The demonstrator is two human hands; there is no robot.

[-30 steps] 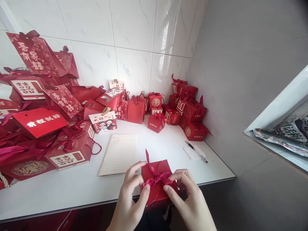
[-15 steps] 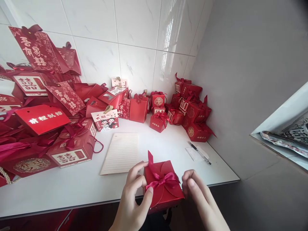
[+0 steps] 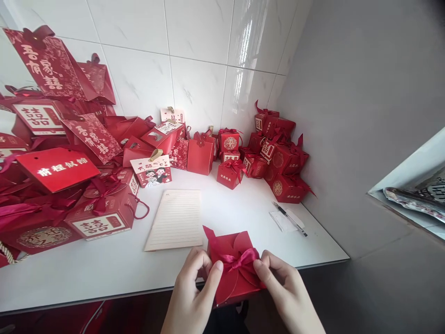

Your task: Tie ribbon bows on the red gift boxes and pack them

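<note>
A small red gift box (image 3: 233,283) with petal-shaped flaps sits at the near edge of the white table (image 3: 104,273). A red satin ribbon (image 3: 239,260) is tied across its top in a bow. My left hand (image 3: 194,292) pinches the ribbon's left end between thumb and fingers. My right hand (image 3: 285,292) pinches the right loop of the bow at the box's right edge. Both hands are closed on the ribbon.
A lined notepad (image 3: 176,220) lies just beyond the box. A pen (image 3: 290,219) rests on a small clear sleeve to the right. Many red gift boxes and bags (image 3: 69,176) pile up at left; several small boxes (image 3: 278,157) fill the back corner. A grey wall stands right.
My right hand came back onto the bow after drawing away from it. My left hand closed tighter on the ribbon's left end. The upright ribbon tail now lies lower.
</note>
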